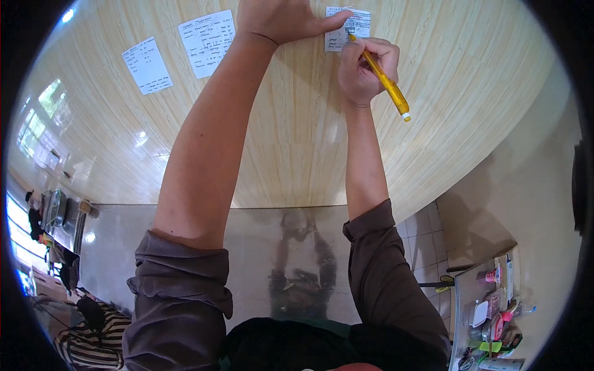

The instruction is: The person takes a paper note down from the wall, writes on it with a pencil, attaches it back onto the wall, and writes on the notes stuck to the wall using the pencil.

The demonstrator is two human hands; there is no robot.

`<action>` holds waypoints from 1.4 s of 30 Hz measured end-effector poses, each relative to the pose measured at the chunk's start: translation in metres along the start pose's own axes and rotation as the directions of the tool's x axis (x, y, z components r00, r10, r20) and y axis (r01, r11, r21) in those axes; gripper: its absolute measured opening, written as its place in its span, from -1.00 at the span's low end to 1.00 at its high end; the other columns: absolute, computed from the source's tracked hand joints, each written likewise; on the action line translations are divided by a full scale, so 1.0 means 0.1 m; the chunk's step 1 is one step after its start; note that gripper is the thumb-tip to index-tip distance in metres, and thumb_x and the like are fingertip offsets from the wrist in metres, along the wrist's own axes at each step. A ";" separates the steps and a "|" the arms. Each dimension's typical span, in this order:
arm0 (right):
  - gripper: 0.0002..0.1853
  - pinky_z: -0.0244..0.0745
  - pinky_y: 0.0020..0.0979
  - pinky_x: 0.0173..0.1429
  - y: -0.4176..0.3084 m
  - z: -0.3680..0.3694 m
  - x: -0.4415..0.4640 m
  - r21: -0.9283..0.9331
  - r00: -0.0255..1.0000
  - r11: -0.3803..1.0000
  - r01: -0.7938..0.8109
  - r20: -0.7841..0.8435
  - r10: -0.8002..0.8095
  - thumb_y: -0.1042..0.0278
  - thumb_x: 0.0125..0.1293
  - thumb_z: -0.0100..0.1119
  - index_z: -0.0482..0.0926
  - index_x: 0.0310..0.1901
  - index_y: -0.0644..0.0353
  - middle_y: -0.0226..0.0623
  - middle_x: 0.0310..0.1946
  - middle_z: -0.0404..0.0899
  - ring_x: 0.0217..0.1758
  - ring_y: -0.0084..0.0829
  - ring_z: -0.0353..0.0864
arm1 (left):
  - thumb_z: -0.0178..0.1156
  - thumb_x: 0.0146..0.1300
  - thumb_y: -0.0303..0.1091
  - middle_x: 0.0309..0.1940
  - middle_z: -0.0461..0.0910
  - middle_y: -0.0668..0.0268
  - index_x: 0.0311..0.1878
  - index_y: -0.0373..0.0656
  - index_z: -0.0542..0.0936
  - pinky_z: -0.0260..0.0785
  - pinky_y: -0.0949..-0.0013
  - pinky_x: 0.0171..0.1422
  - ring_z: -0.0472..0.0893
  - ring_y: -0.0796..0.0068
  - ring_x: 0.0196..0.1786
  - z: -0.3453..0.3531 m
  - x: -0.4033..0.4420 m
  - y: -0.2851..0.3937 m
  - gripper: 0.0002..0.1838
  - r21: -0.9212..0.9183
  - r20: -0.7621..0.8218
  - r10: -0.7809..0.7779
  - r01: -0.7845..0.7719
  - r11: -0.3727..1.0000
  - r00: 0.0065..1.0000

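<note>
My right hand [370, 71] is closed around a yellow pen [388, 86], its tip at a small paper with writing [337, 40] on the upright wood-grain panel. My left hand [291, 21] is spread against the panel, its thumb reaching onto the same paper's upper part; its other fingers are cut off at the top edge of the view. Left of it are a larger handwritten sheet [207, 44] and, further left, another handwritten sheet [147, 66], both flat on the panel.
A wood-grain surface [297, 136] fills the upper view. At the lower right, a table [464, 309] carries several small containers and scissors. Striped cloth [93, 340] lies at the lower left, below a counter with a glass container [57, 207]. Grey floor [247, 272] shows between my arms.
</note>
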State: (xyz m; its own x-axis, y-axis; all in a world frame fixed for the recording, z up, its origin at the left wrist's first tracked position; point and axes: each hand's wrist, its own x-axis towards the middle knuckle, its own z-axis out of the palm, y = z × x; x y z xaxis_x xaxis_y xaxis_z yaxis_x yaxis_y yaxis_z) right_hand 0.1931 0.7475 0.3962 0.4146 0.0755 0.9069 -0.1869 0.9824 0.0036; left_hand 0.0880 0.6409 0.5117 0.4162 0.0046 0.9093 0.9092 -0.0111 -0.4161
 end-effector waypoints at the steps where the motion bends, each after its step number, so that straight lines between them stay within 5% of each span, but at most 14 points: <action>1: -0.83 0.31 -0.69 -0.42 0.00 0.00 0.00 -0.004 1.000 1.000 -0.008 -0.010 0.008 0.52 0.32 0.25 0.40 -0.26 0.22 -0.38 -0.41 0.52 -0.52 -0.75 0.41 | 0.54 -0.22 0.01 0.28 0.36 0.05 0.18 -0.18 0.39 0.16 -0.02 0.39 0.32 -0.01 0.37 0.00 0.00 0.00 -0.12 0.002 0.000 0.003 -0.003 1.000 1.000; 42: -0.80 0.31 -0.68 -0.42 0.01 -0.02 -0.03 0.009 0.997 1.000 0.016 -0.074 -0.015 0.44 0.36 0.26 0.37 -0.27 0.20 -0.42 -0.41 0.47 -0.53 -0.75 0.38 | 0.54 -0.22 0.02 0.28 0.37 0.02 0.18 -0.17 0.38 0.18 -0.03 0.36 0.34 -0.03 0.35 0.01 0.01 -0.01 -0.11 0.000 -0.015 0.016 -0.016 1.000 1.000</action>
State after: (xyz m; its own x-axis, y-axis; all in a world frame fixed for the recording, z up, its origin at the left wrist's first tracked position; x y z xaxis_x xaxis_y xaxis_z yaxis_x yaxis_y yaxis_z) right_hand 0.1938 0.7486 0.3923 0.4822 0.0733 0.8730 -0.1888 0.9818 0.0219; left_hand 0.0879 0.6422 0.5128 0.4304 -0.0102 0.9026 0.9025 -0.0116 -0.4305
